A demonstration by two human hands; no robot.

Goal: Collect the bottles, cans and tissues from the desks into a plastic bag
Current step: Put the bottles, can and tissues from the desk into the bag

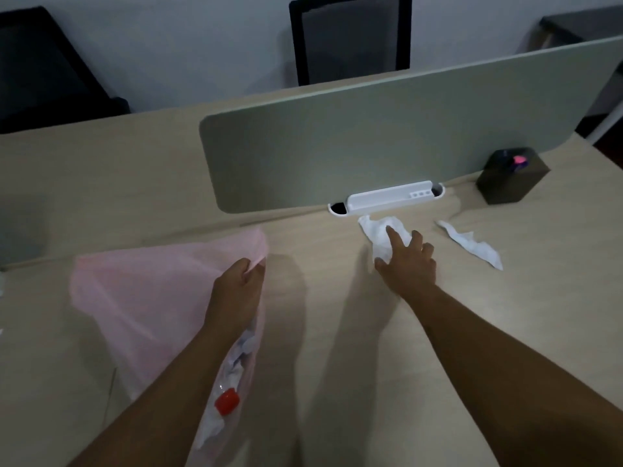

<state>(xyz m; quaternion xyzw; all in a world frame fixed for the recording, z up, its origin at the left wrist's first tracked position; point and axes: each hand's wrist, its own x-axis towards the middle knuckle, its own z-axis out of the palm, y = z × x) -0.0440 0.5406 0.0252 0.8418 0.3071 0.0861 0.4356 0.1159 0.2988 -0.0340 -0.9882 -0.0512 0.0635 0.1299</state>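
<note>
My left hand (237, 284) grips the rim of a thin pink plastic bag (141, 298) held over the desk. Through the bag's side I see a bottle with a red cap (227, 401) and crumpled tissues (241, 352). My right hand (408, 261) reaches forward onto a crumpled white tissue (377, 230) below the divider; its spread fingers lie on the tissue and the thumb touches the tissue's near edge. A second white tissue (472, 246) lies stretched out on the desk to the right of that hand.
A grey-green divider panel (371, 146) stands across the light wooden desk (337, 332), with a white cable tray (387, 198) at its foot. A dark box (510, 176) with something pink on top sits at the right. Black chairs (350, 35) stand behind the desk.
</note>
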